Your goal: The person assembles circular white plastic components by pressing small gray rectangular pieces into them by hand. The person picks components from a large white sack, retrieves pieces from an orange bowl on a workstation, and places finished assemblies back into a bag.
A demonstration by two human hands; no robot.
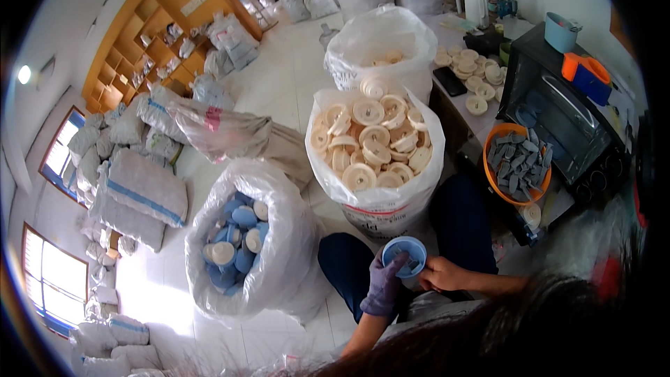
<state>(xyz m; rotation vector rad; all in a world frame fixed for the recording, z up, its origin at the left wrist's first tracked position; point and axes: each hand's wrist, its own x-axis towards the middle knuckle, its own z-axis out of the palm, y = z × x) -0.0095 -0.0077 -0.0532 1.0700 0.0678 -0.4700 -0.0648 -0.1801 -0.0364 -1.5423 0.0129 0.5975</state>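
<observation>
My left hand [382, 283], in a purple glove, grips a round blue plastic disc [405, 255] over my lap, fingers wrapped on its lower left rim. A small grey piece sits in the disc's middle. My bare right hand [441, 274] rests against the disc's right side with fingers curled; whether it pinches anything is hidden. Left of my knees stands a clear bag [246, 241] filled with blue and cream discs. Straight ahead is a white sack [377, 160] heaped with cream round discs.
An orange bowl [490, 176] of grey clips sits at right beside a black toaster oven [565, 122]. A second sack [380, 45] of cream discs stands behind the first. More discs lie on the table [472, 70]. Stuffed white sacks [136, 185] cover the floor at left.
</observation>
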